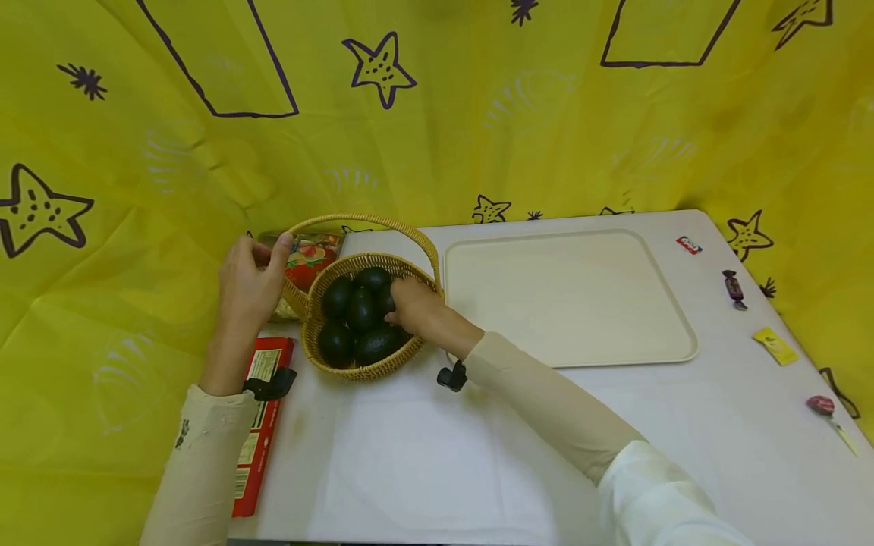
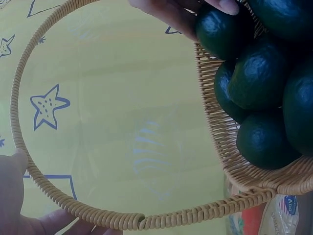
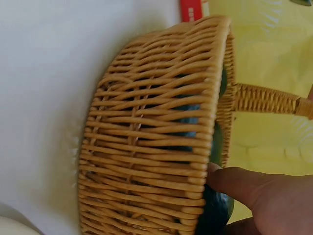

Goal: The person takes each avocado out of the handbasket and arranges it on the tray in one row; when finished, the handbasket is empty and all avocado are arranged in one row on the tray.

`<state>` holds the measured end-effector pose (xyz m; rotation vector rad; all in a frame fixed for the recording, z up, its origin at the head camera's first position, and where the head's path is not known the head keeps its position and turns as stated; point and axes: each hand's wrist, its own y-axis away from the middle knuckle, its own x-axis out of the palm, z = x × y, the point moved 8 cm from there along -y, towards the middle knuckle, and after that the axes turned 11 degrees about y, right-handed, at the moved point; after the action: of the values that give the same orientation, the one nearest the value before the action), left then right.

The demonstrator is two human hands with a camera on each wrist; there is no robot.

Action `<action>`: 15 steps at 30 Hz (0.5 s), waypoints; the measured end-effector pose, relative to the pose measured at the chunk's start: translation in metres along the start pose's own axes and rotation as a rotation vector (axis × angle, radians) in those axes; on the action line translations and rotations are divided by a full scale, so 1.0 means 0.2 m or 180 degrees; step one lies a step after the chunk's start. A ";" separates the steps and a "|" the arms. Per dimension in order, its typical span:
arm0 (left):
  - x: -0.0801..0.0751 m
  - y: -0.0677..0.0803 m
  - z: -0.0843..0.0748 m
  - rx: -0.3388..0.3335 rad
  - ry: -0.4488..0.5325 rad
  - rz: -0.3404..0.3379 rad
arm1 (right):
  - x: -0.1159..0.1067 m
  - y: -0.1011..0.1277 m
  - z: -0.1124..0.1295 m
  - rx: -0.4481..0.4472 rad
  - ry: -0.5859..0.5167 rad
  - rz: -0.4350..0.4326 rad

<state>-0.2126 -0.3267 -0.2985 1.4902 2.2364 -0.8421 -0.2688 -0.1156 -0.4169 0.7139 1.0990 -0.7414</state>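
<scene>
Best bet here: keep the wicker basket [image 1: 372, 318] steady by its handle [image 1: 369, 224] and lift one dark green fruit [image 1: 382, 299] straight up, no dragging across the others. Right hand [image 1: 416, 307] reaching inside the basket at the table's left edge, fingers curled around that fruit. Left hand [image 1: 249, 284] wrapped on the handle.

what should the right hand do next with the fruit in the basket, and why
Probably close the fingers on one dark green round fruit and lift it out: the right hand already rests on the pile inside the woven wicker basket, and the left hand holds its handle.
</scene>
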 end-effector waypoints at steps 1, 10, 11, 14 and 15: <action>0.00 0.00 0.00 0.0001 -0.0002 -0.0003 | -0.01 0.01 0.01 -0.0021 -0.0005 -0.0011; 0.00 0.00 0.00 0.0020 -0.0028 -0.0015 | -0.06 0.12 0.04 -0.0350 -0.0331 -0.0073; 0.00 0.00 0.00 0.0017 -0.0025 -0.0010 | -0.07 0.14 0.04 -0.0373 -0.0401 -0.0073; 0.00 0.01 -0.01 0.0007 -0.0017 -0.0002 | -0.10 0.21 0.02 -0.0455 -0.0588 -0.0095; 0.00 0.01 -0.01 0.0003 -0.0018 0.0002 | -0.10 0.23 0.01 -0.0481 -0.0628 -0.0116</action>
<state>-0.2114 -0.3255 -0.2972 1.4871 2.2317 -0.8461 -0.2365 -0.0882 -0.3902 0.4831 0.9782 -0.7350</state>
